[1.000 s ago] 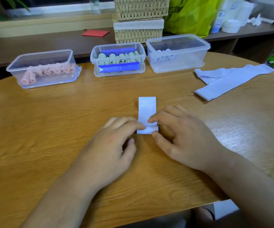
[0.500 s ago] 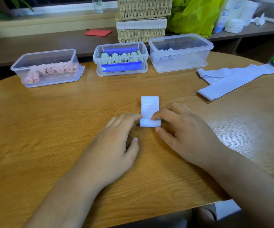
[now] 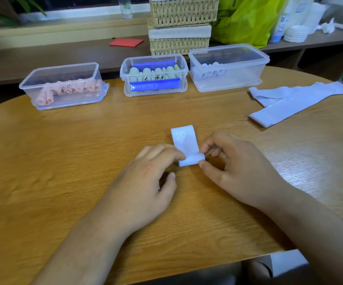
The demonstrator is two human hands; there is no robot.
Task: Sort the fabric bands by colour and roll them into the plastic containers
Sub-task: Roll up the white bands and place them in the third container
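While pale lilac fabric band lies half-rolled, your right hand pinches roll's right end, left hand presses fingertips on left end

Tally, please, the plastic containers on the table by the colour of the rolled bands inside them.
Container of pink rolls: 1
Container of green rolls: 1
Container of pale lavender rolls: 1
Total: 3
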